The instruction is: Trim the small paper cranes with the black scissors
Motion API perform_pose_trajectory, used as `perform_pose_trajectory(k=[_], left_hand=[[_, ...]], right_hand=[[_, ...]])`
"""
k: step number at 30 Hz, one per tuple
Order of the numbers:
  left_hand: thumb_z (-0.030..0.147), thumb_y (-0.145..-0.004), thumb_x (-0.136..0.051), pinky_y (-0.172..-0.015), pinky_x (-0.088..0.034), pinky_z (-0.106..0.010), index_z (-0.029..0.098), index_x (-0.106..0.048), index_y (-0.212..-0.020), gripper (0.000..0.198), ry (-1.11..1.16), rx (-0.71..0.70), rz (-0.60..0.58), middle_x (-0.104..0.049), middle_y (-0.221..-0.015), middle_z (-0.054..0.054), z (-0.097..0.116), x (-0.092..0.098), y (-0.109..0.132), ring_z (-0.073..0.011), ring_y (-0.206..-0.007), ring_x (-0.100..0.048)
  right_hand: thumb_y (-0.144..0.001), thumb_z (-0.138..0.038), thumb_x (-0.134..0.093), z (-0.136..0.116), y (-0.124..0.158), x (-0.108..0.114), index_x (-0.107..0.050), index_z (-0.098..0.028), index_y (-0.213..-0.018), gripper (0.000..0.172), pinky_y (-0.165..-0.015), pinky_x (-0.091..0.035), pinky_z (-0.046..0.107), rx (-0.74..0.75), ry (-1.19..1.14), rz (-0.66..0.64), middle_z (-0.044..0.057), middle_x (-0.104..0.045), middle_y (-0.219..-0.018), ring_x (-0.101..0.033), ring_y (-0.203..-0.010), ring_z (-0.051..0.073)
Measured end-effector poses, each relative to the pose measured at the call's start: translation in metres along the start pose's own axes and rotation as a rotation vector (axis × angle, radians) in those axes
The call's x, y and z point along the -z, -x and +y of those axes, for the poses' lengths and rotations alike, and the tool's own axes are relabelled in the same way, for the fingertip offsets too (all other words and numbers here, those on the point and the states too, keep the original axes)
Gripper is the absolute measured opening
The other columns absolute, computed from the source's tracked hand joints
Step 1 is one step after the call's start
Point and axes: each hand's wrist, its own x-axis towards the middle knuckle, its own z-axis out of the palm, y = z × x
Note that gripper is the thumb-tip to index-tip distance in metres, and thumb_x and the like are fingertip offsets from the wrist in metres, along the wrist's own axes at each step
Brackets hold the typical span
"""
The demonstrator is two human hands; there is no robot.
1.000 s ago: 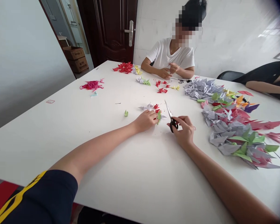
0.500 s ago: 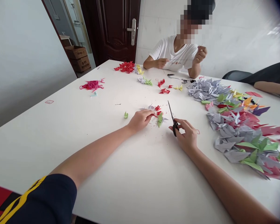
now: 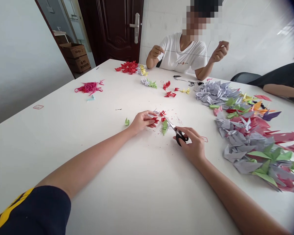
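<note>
- Labels: the two stacked cardboard boxes (image 3: 73, 55), far left beyond the doorway, carry dark print, too small to read; the co-worker's white T-shirt (image 3: 183, 54) has a small red chest mark, also unreadable.
- Containers: the boxes are the only ones seen; their contents are hidden.
- Right hand (image 3: 189, 140): curled, pinching the black-handled scissors (image 3: 172, 125) by the grips, blades nearly closed and pointing far-left.
- Scissor tips: just beside a small cluster of red origami cranes (image 3: 161, 114), near the left hand.
- Left hand (image 3: 143, 121): palm down, fingers stretched toward the cluster, fingertips at a red crane; whether they pinch anything, I cannot tell.
- Around the hands: a green crane (image 3: 164, 127) lies between them, and fine paper specks (image 3: 156, 132) dot the white table (image 3: 88, 169).
- Right side: a large heap of grey, green and red paper cranes (image 3: 245, 140) lies well apart from the hands.
- Far side: smaller red, yellow and lilac crane groups (image 3: 128, 67) sit near the co-worker, and a tangled pink crane bunch (image 3: 89, 87) lies far left.
- Co-worker: both hands raised, a fine thread (image 3: 186, 54) stretched between them.
- Far right: a second person's bare forearm (image 3: 281, 90) rests on the table edge.
</note>
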Motion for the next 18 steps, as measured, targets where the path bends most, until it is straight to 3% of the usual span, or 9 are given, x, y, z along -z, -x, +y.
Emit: perform_pose_trajectory(k=[18], left_hand=[[0.044,-0.07,-0.084,-0.072,-0.052,-0.029,0.015,-0.068,-0.097,0.042,0.001,-0.012,0.019,-0.075,-0.083,-0.005,-0.0036,0.0029,-0.0054,-0.0137,-0.07,-0.068]], right_hand=[[-0.081,-0.019,-0.066,-0.0004,-0.0016,0.0027,-0.076,-0.026,-0.105,0.027,-0.063,-0.054,0.027,-0.023,-0.069,-0.103,0.004,-0.071,-0.104,-0.063,-0.073,0.014]])
